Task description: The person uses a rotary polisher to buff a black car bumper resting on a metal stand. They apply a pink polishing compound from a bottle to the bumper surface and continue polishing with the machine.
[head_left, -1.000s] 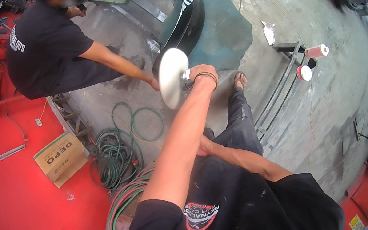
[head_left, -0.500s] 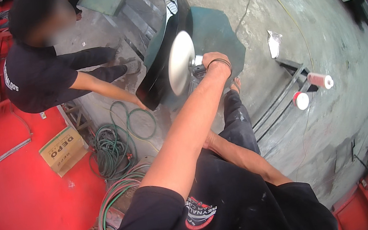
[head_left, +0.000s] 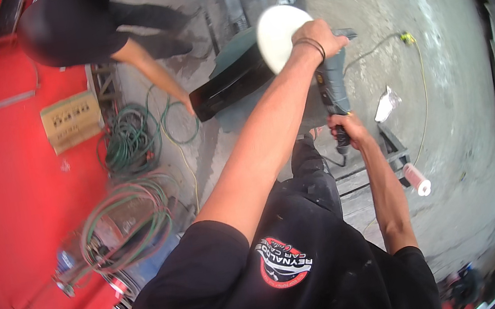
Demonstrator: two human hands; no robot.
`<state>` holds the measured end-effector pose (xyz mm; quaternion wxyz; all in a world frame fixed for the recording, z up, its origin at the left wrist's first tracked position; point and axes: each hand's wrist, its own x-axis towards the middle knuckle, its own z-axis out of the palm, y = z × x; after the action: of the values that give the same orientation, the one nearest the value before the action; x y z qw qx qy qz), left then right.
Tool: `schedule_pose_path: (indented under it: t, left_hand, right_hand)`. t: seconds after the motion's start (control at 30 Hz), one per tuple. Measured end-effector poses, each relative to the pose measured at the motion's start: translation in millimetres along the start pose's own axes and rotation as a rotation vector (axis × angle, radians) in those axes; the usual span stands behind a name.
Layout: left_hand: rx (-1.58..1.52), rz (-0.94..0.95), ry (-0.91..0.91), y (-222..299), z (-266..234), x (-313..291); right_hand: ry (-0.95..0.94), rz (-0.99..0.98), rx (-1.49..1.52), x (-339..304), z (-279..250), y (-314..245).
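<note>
With both hands I hold a grey electric polisher (head_left: 333,87) fitted with a round white pad (head_left: 282,35). My left hand (head_left: 315,40) is closed around its head end, just behind the pad. Farther down, my right hand (head_left: 350,129) grips the rear handle, where the cord comes out. The pad overlaps a glossy black curved bumper (head_left: 234,85); whether it touches the surface I cannot tell. A co-worker's hand (head_left: 189,103) is at the bumper's near left end. Beneath the bumper lies a dark green sheet (head_left: 236,119).
A co-worker (head_left: 72,33) bends at the upper left. A cardboard box (head_left: 72,122), coiled green hoses (head_left: 130,140) and more looped hoses (head_left: 126,220) lie on the left. Right of me are a pink bottle (head_left: 417,179), a metal stand (head_left: 392,149) and a yellow cord (head_left: 424,83).
The polisher has turned, its pad now facing up and left. My right hand, mostly hidden before, shows on the rear handle. The view has shifted, and the co-worker leans lower.
</note>
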<state>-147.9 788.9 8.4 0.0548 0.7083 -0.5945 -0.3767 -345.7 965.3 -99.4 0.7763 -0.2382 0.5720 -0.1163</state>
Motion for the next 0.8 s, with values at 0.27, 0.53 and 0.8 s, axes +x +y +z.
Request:
schedule_pose_path:
  t: [0.27,0.53,0.8]
  left_hand:
    - [-0.441,-0.026,0.156,-100.9,51.0,-116.0]
    - [-0.746,-0.201,0.366,-182.6,87.2,-237.1]
    - [-1.050,-0.439,0.638,-280.1,121.5,-295.5]
  right_hand:
    - [0.255,-0.229,-0.858,-5.3,-24.1,42.2]
    - [0.200,-0.307,-1.285,-26.5,23.0,41.7]
    - [0.022,-0.301,-1.663,-7.4,115.3,14.6]
